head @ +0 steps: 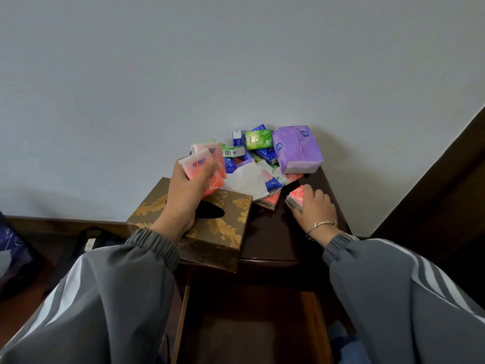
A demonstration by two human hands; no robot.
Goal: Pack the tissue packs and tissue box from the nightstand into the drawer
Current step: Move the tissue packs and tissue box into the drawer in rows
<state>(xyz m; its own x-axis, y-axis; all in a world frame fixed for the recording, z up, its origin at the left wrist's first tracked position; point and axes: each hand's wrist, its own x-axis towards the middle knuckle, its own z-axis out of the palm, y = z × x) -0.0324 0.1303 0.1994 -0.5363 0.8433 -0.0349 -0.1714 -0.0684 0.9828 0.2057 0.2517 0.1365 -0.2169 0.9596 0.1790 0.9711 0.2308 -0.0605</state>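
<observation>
On the dark nightstand (273, 240) lies a heap of small tissue packs (258, 149) in green, blue and pink, with a large purple pack (298, 148) at the back right. A gold patterned tissue box (225, 219) stands at the front left, a white tissue (246, 182) sticking up behind it. My left hand (183, 203) hovers over the box and grips pink tissue packs (199, 164). My right hand (313, 208) rests on the nightstand top, closed on another pink pack (296, 197). The drawer (252, 329) below stands open and looks dark inside.
A plain wall rises right behind the nightstand. A dark wooden bed frame (446, 190) runs along the right. On the floor to the left lie a black bag (86, 240) and a purple bag (13, 245).
</observation>
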